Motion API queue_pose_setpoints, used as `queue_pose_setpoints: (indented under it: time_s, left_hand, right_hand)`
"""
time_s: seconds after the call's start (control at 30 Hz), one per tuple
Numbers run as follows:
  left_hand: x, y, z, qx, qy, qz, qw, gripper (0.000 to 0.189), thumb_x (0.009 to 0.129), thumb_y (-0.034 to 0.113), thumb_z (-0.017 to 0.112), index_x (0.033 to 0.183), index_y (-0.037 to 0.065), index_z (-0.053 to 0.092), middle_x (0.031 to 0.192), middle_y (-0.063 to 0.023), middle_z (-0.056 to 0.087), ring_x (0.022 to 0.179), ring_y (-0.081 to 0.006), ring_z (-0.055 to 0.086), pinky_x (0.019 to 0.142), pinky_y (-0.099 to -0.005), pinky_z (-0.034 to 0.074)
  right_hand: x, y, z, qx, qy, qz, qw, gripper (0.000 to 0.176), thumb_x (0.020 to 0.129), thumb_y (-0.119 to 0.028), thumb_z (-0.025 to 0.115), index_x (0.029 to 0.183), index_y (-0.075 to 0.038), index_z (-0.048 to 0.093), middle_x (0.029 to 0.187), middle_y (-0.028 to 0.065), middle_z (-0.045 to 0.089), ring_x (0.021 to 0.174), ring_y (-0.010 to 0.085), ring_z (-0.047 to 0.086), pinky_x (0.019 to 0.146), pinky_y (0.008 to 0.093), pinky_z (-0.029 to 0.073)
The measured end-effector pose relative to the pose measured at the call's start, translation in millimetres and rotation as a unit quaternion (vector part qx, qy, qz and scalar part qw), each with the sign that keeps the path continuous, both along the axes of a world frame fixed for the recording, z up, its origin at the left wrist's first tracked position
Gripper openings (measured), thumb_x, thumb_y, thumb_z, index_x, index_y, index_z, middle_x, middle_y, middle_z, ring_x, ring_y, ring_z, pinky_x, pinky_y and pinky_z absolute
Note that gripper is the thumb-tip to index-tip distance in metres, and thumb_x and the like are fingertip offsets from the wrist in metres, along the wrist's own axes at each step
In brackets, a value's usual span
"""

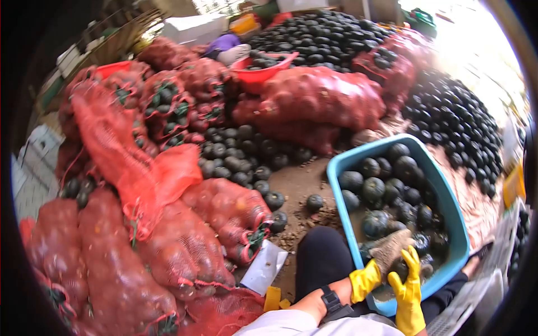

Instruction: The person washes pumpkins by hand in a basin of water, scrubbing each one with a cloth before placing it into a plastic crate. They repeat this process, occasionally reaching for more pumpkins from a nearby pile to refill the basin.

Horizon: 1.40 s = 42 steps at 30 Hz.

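Red mesh sacks [185,246] pile from nine to twelve o'clock, a blue tub [335,168] sits at four — there the gloved left hand [364,280] and right hand [408,285] clamp one squash [399,269], seemingly steadying it under a cloth [392,246].

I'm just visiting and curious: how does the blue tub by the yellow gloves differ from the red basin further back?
The blue tub is rectangular and deep; the red basin looks round and shallower. The blue tub sits on the ground with the left hand and right hand in it; the red basin rests up among red mesh sacks. Both hold dark round squashes.
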<state>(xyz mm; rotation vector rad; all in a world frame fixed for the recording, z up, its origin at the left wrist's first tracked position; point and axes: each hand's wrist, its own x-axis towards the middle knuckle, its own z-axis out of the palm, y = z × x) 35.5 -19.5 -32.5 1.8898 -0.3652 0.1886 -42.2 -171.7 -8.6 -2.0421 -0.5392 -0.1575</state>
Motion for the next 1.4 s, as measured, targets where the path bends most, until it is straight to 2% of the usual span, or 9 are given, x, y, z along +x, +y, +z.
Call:
queue_pose_setpoints:
  time_s: [0.13,0.17,0.23,0.7,0.77,0.8,0.93,1.13,1.4]
  left_hand:
    - [-17,-12,60,-0.474,0.475,0.044,0.740,0.028,0.100,0.030,0.069,0.108,0.003,0.065,0.087,-0.0132,0.069,0.083,-0.0288,0.070,0.075,-0.0418,0.058]
    - [-23,-20,51,-0.151,0.276,0.105,0.944,0.035,0.099,0.040,0.069,0.105,0.006,0.067,0.088,-0.0090,0.071,0.078,-0.0263,0.070,0.070,-0.0429,0.056]
    - [-45,-19,58,0.211,0.021,0.162,0.964,0.040,0.097,0.052,0.069,0.095,0.012,0.066,0.088,-0.0031,0.072,0.073,-0.0226,0.071,0.064,-0.0457,0.053]
    - [-41,-3,-2,-0.276,-0.043,0.002,0.960,0.030,0.100,0.022,0.066,0.128,0.014,0.063,0.123,-0.0110,0.066,0.118,-0.0201,0.063,0.105,-0.0371,0.051]
    - [-25,-21,-22,-0.526,0.098,-0.077,0.841,0.026,0.104,0.019,0.061,0.130,0.015,0.064,0.123,-0.0085,0.066,0.115,-0.0189,0.064,0.103,-0.0352,0.052]
    - [-12,-49,-47,-0.767,0.264,-0.169,0.560,0.025,0.106,0.019,0.060,0.130,0.015,0.064,0.122,-0.0078,0.067,0.113,-0.0191,0.064,0.101,-0.0348,0.053]
    - [-8,-14,-20,0.103,0.188,0.018,0.977,0.031,0.102,0.013,0.055,0.132,0.007,0.063,0.136,-0.0182,0.065,0.125,-0.0301,0.064,0.106,-0.0392,0.052]
    - [-23,-9,-17,-0.187,0.040,0.026,0.981,0.024,0.103,0.014,0.053,0.119,0.006,0.068,0.111,-0.0204,0.072,0.107,-0.0354,0.070,0.095,-0.0419,0.056]
    - [-15,-17,-12,-0.109,0.083,0.003,0.991,0.024,0.103,0.016,0.056,0.122,0.005,0.065,0.115,-0.0195,0.071,0.111,-0.0328,0.069,0.098,-0.0417,0.054]
  right_hand:
    - [56,-17,-43,0.140,0.110,-0.113,0.977,0.063,0.103,-0.034,0.072,0.154,-0.003,0.050,0.151,0.0152,0.057,0.138,0.0278,0.054,0.119,0.0399,0.039]
    - [75,-31,-48,0.200,0.183,-0.182,0.945,0.060,0.104,-0.032,0.071,0.153,-0.004,0.051,0.149,0.0143,0.058,0.135,0.0266,0.055,0.117,0.0391,0.042]
    - [84,-35,-57,0.233,0.197,-0.237,0.922,0.056,0.106,-0.030,0.070,0.152,-0.005,0.051,0.146,0.0140,0.059,0.131,0.0258,0.057,0.113,0.0374,0.046]
    - [39,-6,-11,-0.039,-0.076,0.029,0.996,0.070,0.099,-0.030,0.073,0.158,-0.004,0.046,0.161,0.0191,0.047,0.151,0.0337,0.041,0.128,0.0455,0.023]
    - [52,-6,-15,-0.116,-0.124,-0.061,0.984,0.071,0.095,-0.026,0.075,0.157,-0.005,0.047,0.163,0.0201,0.044,0.152,0.0374,0.039,0.128,0.0486,0.024]
    - [58,-7,-17,-0.152,-0.147,-0.106,0.972,0.072,0.093,-0.024,0.076,0.157,-0.005,0.047,0.164,0.0206,0.043,0.152,0.0393,0.038,0.128,0.0501,0.025]
    - [52,-10,-17,-0.218,-0.206,-0.070,0.951,0.068,0.092,-0.014,0.071,0.156,-0.006,0.050,0.163,0.0208,0.044,0.152,0.0406,0.039,0.128,0.0510,0.025]
    - [53,1,-23,0.158,0.181,-0.171,0.955,0.063,0.101,-0.025,0.071,0.156,-0.005,0.048,0.161,0.0196,0.047,0.147,0.0352,0.045,0.125,0.0451,0.031]
    - [52,8,-8,-0.017,-0.022,-0.180,0.983,0.062,0.102,-0.016,0.069,0.158,-0.003,0.045,0.155,0.0211,0.050,0.139,0.0323,0.050,0.120,0.0403,0.035]
